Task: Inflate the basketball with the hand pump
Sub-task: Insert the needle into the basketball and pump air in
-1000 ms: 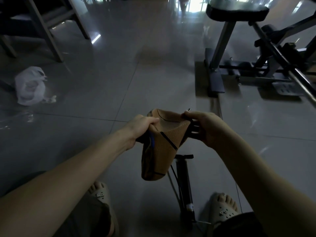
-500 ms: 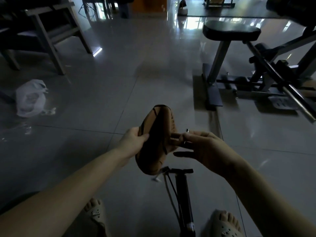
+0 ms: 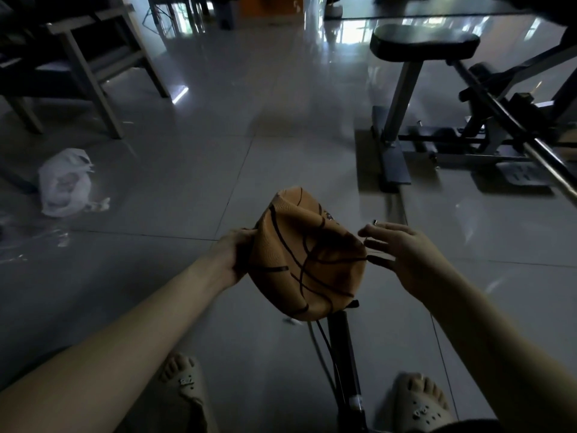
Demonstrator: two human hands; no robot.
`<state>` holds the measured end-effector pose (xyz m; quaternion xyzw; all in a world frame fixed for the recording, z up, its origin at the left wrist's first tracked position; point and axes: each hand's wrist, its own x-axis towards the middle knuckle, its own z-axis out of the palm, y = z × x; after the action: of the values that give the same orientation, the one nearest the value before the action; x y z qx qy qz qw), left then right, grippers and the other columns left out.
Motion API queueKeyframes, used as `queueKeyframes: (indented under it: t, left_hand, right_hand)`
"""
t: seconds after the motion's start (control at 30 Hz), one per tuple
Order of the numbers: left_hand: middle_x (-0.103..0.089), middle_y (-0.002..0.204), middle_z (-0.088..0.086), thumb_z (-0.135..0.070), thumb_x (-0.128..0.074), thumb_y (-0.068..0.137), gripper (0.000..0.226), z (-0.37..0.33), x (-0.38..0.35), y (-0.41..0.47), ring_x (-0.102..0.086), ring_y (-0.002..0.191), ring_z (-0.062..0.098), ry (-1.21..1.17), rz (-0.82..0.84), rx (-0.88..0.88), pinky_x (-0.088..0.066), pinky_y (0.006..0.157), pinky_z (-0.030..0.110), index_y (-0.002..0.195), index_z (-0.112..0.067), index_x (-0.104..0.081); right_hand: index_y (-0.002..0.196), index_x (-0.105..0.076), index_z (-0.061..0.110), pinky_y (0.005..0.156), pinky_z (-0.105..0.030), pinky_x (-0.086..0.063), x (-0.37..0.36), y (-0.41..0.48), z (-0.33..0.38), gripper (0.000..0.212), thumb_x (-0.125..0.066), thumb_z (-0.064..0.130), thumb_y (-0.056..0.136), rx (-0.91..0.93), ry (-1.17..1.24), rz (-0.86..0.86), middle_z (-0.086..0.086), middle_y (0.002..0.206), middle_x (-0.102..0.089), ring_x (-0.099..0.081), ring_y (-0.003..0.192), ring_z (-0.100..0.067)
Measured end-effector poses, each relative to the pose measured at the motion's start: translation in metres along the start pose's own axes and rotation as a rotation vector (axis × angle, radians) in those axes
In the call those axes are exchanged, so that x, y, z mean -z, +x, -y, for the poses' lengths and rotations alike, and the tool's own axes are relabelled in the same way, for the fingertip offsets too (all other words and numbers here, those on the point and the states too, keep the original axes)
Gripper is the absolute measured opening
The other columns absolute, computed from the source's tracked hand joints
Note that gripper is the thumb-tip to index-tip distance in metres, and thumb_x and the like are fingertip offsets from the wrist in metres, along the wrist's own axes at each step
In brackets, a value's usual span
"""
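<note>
A deflated orange basketball (image 3: 299, 254), creased and caved in, hangs in front of me above the floor. My left hand (image 3: 232, 256) grips its left edge. My right hand (image 3: 402, 254) hovers at the ball's right edge with fingers stretched toward it. A small metal pump needle (image 3: 374, 221) sticks up from between those fingers. The black hand pump (image 3: 342, 342) stands on the floor between my sandalled feet. The ball hides its handle top, and its thin hose (image 3: 315, 339) runs up behind the ball.
A weight bench (image 3: 424, 45) with a dark metal frame and a bar (image 3: 543, 151) stands at the right. A white plastic bag (image 3: 64, 182) lies on the tiles at the left. Wooden furniture legs (image 3: 90, 85) rise at the far left. My feet (image 3: 184, 379) flank the pump.
The ball has turned from edge-on to show its broad creased face. My right hand has come off the ball's edge and spread its fingers. The view has tilted slightly upward.
</note>
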<state>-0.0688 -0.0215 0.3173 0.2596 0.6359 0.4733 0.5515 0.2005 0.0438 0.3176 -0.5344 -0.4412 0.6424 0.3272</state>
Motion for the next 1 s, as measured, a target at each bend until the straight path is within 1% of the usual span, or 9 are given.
queueKeyframes:
  t: [0.2, 0.33, 0.47, 0.57, 0.63, 0.7, 0.8, 0.87, 1.0]
  left_hand:
    - [-0.062, 0.057, 0.006, -0.014, -0.04, 0.105, 0.034, -0.004, 0.003, -0.005, -0.058, 0.052, 0.017, -0.125, -0.132, 0.144, -0.047, 0.05, 0.027, 0.075, -0.009, -0.055]
    - [-0.057, 0.078, 0.008, -0.02, -0.05, 0.102, 0.024, -0.008, 0.011, -0.002, -0.054, 0.065, 0.021, -0.163, -0.16, 0.23, -0.045, 0.063, 0.031, 0.083, -0.009, -0.058]
    - [-0.064, 0.089, 0.01, -0.032, -0.055, 0.099, 0.024, -0.014, 0.02, 0.0, -0.061, 0.078, 0.025, -0.177, -0.19, 0.27, -0.051, 0.087, 0.039, 0.092, -0.011, -0.064]
    - [-0.065, 0.07, 0.006, -0.033, -0.047, 0.103, 0.034, -0.014, 0.023, 0.005, -0.062, 0.058, 0.021, -0.15, -0.16, 0.287, -0.055, 0.056, 0.03, 0.08, -0.014, -0.062]
    - [-0.063, 0.063, 0.005, -0.038, -0.046, 0.103, 0.041, -0.018, 0.02, 0.002, -0.062, 0.049, 0.019, -0.164, -0.081, 0.26, -0.052, 0.046, 0.025, 0.071, -0.016, -0.061]
    - [-0.073, 0.078, 0.009, -0.059, -0.048, 0.098, 0.051, -0.02, 0.018, 0.003, -0.072, 0.067, 0.023, -0.175, 0.011, 0.209, -0.057, 0.059, 0.031, 0.087, -0.014, -0.07]
    - [-0.072, 0.119, 0.017, -0.078, -0.064, 0.076, 0.084, -0.018, 0.019, 0.004, -0.068, 0.112, 0.035, -0.085, 0.183, 0.14, -0.053, 0.097, 0.048, 0.128, -0.011, -0.065]
    - [-0.071, 0.122, 0.013, -0.059, -0.083, 0.07, 0.081, -0.009, 0.019, 0.007, -0.068, 0.113, 0.034, 0.101, 0.212, 0.094, -0.052, 0.101, 0.05, 0.133, -0.013, -0.062]
    - [-0.077, 0.1, 0.009, -0.009, -0.082, 0.079, 0.037, 0.006, 0.023, 0.018, -0.072, 0.1, 0.031, 0.295, 0.035, 0.055, -0.057, 0.075, 0.036, 0.113, -0.01, -0.07]
  right_hand:
    - [0.098, -0.076, 0.009, 0.079, -0.021, -0.052, -0.008, -0.01, 0.0, 0.015, -0.063, 0.017, 0.095, 0.212, -0.282, 0.155, 0.008, 0.118, -0.068, -0.066, 0.104, -0.006]
    - [0.098, -0.076, 0.009, 0.085, -0.037, -0.06, -0.016, -0.013, -0.005, 0.016, -0.061, 0.016, 0.097, 0.348, -0.404, 0.159, 0.004, 0.103, -0.073, -0.072, 0.092, -0.014]
    - [0.097, -0.075, 0.004, 0.083, -0.043, -0.061, -0.021, -0.014, -0.006, 0.018, -0.061, 0.016, 0.097, 0.367, -0.292, 0.155, -0.007, 0.097, -0.073, -0.072, 0.089, -0.024]
    - [0.095, -0.074, 0.004, 0.082, -0.043, -0.061, -0.027, -0.013, -0.008, 0.018, -0.062, 0.016, 0.096, 0.363, -0.248, 0.13, -0.01, 0.096, -0.072, -0.072, 0.089, -0.024]
    - [0.092, -0.074, 0.006, 0.078, -0.039, -0.061, -0.031, -0.013, -0.011, 0.016, -0.061, 0.016, 0.096, 0.386, -0.264, 0.112, -0.008, 0.094, -0.072, -0.072, 0.087, -0.023]
    - [0.087, -0.074, 0.01, 0.074, -0.038, -0.061, -0.035, -0.013, -0.012, 0.016, -0.062, 0.016, 0.096, 0.427, -0.319, 0.058, -0.004, 0.091, -0.07, -0.071, 0.082, -0.02]
    - [0.082, -0.072, 0.015, 0.068, -0.047, -0.06, -0.039, -0.01, -0.018, 0.018, -0.062, 0.019, 0.095, 0.521, -0.487, -0.035, 0.001, 0.087, -0.067, -0.068, 0.077, -0.019]
    - [0.079, -0.071, 0.021, 0.064, -0.045, -0.059, -0.041, -0.009, -0.022, 0.018, -0.062, 0.023, 0.095, 0.581, -0.563, -0.068, 0.004, 0.087, -0.065, -0.066, 0.074, -0.015]
    - [0.085, -0.073, 0.024, 0.064, -0.031, -0.055, -0.049, -0.017, -0.03, 0.02, -0.057, 0.033, 0.093, 0.818, -0.799, -0.077, 0.014, 0.092, -0.059, -0.059, 0.077, -0.006]
